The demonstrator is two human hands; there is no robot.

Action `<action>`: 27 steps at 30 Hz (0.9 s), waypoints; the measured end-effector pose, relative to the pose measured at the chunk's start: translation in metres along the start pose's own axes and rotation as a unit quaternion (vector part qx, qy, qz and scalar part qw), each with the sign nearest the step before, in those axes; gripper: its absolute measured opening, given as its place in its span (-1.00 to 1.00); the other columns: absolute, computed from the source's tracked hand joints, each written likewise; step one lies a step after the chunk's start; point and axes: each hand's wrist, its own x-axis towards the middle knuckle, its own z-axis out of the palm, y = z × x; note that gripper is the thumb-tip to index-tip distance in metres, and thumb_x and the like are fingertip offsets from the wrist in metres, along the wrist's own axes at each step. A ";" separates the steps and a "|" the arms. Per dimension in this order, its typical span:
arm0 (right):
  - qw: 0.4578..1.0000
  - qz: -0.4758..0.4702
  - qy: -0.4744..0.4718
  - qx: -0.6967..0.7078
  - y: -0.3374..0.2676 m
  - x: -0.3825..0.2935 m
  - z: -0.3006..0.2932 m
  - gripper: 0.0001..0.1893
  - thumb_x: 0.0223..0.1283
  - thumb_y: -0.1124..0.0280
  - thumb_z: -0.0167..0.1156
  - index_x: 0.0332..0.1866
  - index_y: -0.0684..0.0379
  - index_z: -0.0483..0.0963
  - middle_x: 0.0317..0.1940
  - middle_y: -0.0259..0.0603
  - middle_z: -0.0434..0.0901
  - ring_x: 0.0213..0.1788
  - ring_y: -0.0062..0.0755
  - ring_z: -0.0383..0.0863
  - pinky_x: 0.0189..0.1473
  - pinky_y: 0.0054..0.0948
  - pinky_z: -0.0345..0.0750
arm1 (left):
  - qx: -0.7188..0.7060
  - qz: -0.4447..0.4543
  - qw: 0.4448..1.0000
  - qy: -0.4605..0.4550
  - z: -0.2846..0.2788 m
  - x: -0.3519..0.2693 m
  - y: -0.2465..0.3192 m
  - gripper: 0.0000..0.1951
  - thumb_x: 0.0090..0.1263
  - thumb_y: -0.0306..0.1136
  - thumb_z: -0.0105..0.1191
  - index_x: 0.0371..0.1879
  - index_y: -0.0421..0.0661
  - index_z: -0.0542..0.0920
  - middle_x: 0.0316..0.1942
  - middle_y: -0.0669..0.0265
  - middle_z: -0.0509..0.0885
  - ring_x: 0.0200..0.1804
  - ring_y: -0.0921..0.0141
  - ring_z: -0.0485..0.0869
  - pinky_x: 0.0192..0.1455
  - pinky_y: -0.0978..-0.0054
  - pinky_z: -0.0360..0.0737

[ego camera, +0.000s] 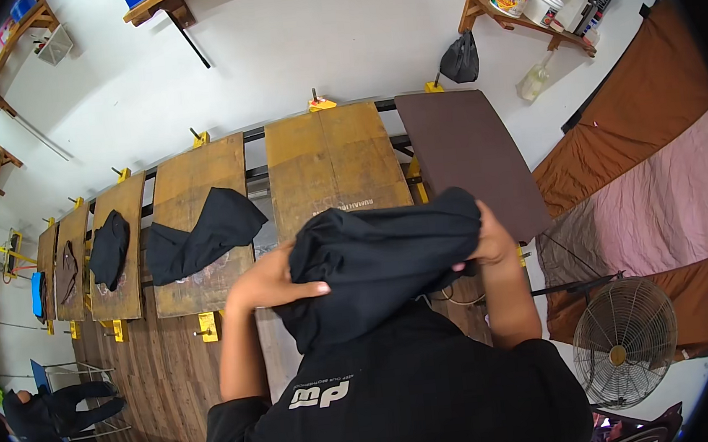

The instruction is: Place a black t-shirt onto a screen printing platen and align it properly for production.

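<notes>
A bunched black cloth garment [382,250] is held up in front of my chest, between both hands. My left hand [267,279] grips its left end, thumb lying over the near side. At the right end, my right hand [493,234] has hold of the cloth, its fingers partly hidden behind it. Beyond the garment is a wooden board [336,159], its near end covered by the cloth. A folded dark cloth piece [207,234] lies across the board [167,174] to the left.
A dark brown board [469,160] stands at the right, near a metal fan [623,342]. Further left, boards carry a black garment [109,249] and a brown cloth [67,274]. Yellow clamps [209,327] jut from the board ends. Another person [61,407] is at the far left.
</notes>
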 end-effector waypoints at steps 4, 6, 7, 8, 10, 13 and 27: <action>0.962 0.104 -0.252 -0.024 0.017 0.037 0.032 -0.47 0.08 0.70 0.39 0.22 0.41 0.45 -0.12 -0.12 0.73 -0.06 -0.37 0.74 0.05 -0.48 0.64 | -0.218 0.293 0.923 -0.121 0.043 0.057 -0.037 0.17 -0.15 0.06 0.70 0.44 -0.32 0.40 0.34 0.15 0.59 0.40 0.26 0.51 0.49 0.29 0.37; 0.953 0.172 -0.228 -0.100 0.013 0.039 0.047 -0.51 0.19 0.57 0.43 0.21 0.39 0.46 -0.12 -0.16 0.72 -0.05 -0.44 0.73 0.04 -0.48 0.64 | -0.390 0.279 0.876 -0.060 0.073 0.059 -0.027 0.11 -0.21 0.00 0.74 0.37 -0.32 0.49 0.31 0.16 0.60 0.37 0.32 0.52 0.49 0.31 0.36; 0.958 0.151 -0.203 -0.133 0.015 0.039 0.048 -0.51 0.24 0.49 0.44 0.22 0.39 0.45 -0.10 -0.18 0.72 -0.08 -0.49 0.73 0.05 -0.47 0.65 | -0.362 0.282 0.888 0.000 0.077 0.057 -0.015 -0.06 -0.17 -0.30 0.72 0.31 -0.28 0.54 0.25 0.25 0.64 0.30 0.39 0.55 0.46 0.35 0.41; 0.964 0.151 -0.156 -0.150 0.013 0.039 0.050 -0.53 0.20 0.53 0.44 0.18 0.39 0.47 -0.15 -0.18 0.72 -0.11 -0.48 0.74 0.03 -0.46 0.65 | -0.325 0.239 0.913 0.063 0.076 0.052 -0.006 -0.15 -0.12 -0.38 0.68 0.27 -0.28 0.56 0.18 0.26 0.68 0.24 0.41 0.60 0.40 0.37 0.46; 0.960 0.145 -0.120 -0.209 0.006 0.042 0.039 -0.48 0.23 0.53 0.43 0.26 0.41 0.43 -0.13 -0.16 0.72 -0.10 -0.48 0.75 0.08 -0.44 0.65 | -0.322 0.201 0.914 0.141 0.074 0.045 -0.003 -0.38 0.02 -0.58 0.54 0.15 -0.30 0.63 0.03 0.31 0.76 0.06 0.45 0.70 0.27 0.43 0.58; 0.978 0.140 -0.012 -0.156 0.005 0.035 0.025 -0.59 0.26 0.46 0.42 0.14 0.44 0.54 -0.24 -0.22 0.76 -0.15 -0.53 0.74 0.01 -0.47 0.65 | -0.414 0.180 0.881 0.144 0.048 0.030 -0.021 -0.48 0.16 -0.61 0.38 0.17 -0.31 0.62 0.06 0.27 0.76 0.07 0.46 0.71 0.26 0.44 0.59; 0.905 0.101 -0.067 -0.409 0.049 0.027 0.033 -0.14 0.04 0.29 0.61 0.43 0.39 0.36 0.17 -0.08 0.66 0.23 -0.43 0.59 0.35 -0.34 0.50 | -0.831 0.046 0.536 -0.140 0.068 0.040 -0.061 -0.47 0.65 -0.18 -0.08 0.34 -0.42 0.46 0.24 -0.13 0.67 0.23 0.01 0.70 0.41 0.03 0.58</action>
